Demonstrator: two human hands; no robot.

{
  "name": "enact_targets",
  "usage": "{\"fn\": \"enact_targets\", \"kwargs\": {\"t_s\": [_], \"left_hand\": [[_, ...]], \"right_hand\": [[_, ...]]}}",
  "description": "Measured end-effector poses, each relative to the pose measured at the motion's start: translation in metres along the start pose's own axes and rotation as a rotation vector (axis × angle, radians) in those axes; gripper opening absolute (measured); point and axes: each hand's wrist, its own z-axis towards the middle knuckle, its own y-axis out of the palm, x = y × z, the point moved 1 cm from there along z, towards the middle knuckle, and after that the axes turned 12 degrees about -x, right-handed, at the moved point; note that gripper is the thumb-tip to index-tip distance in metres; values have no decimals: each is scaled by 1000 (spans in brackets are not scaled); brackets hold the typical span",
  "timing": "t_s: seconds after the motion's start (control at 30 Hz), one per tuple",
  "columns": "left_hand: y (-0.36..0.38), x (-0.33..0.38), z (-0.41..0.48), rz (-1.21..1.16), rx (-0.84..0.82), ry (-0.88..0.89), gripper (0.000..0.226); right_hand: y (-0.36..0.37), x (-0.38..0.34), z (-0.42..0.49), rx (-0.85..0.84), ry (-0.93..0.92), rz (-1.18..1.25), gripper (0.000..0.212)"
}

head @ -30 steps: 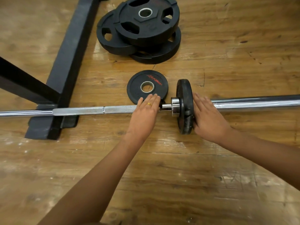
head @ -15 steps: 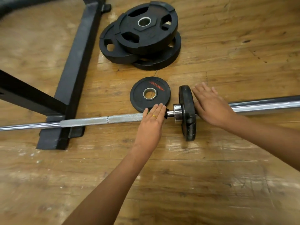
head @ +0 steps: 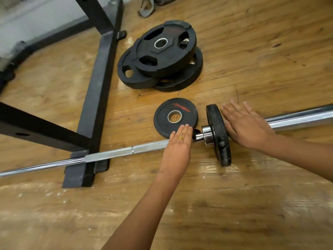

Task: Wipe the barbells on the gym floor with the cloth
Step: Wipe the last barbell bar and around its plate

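A chrome barbell (head: pixel 111 154) lies across the wooden floor from left to right. One small black plate (head: pixel 219 136) stands upright on its sleeve. My left hand (head: pixel 179 147) rests flat on the knurled shaft just left of the collar, fingers straight. My right hand (head: pixel 245 126) lies flat over the sleeve, right beside the upright plate, fingers spread. A grey cloth-like bundle (head: pixel 146 8) lies far off at the top edge of the floor. Neither hand holds a cloth.
A small loose plate (head: pixel 175 117) with red lettering lies flat behind the bar. A stack of large black plates (head: pixel 162 55) sits farther back. A black steel rack base (head: pixel 98 98) crosses under the bar at the left. A wall runs along the top left.
The view has lifted and pulled back, showing more floor and the rack. My right hand has spread flatter over the sleeve. My left hand stays on the shaft.
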Motion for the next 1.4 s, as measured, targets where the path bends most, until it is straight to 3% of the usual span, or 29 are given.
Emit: {"fn": "enact_targets", "kwargs": {"t_s": [0.1, 0.3, 0.47, 0.63, 0.83, 0.97, 1.03, 1.13, 1.33, 1.4], "left_hand": [[2, 9, 2, -40, 8, -55, 70], [1, 13, -1, 11, -31, 79, 77], [0, -8, -6, -140, -9, -204, 53], [6, 11, -14, -22, -5, -42, 70], [2, -1, -14, -137, 15, -210, 39], [10, 7, -21, -28, 6, -37, 64], [6, -2, -21, -5, 21, -10, 57], [3, -8, -18, -74, -1, -109, 42], [14, 13, -30, 15, 11, 6, 71], [10, 7, -28, 12, 25, 31, 71]], "right_hand": [[-1, -2, -3, 10, 7, -5, 90], [1, -4, -8, 40, -17, -23, 109], [1, -8, -11, 32, 14, -30, 87], [2, -8, -17, 32, 11, -43, 85], [0, -12, -24, 2, 11, -42, 86], [1, -12, -28, -22, 0, -41, 86], [3, -12, -29, -22, -2, -45, 84], [3, -12, -28, -41, -7, -39, 81], [2, -13, -35, -35, -18, -28, 79], [2, -15, -38, -29, -13, -30, 80]]}}
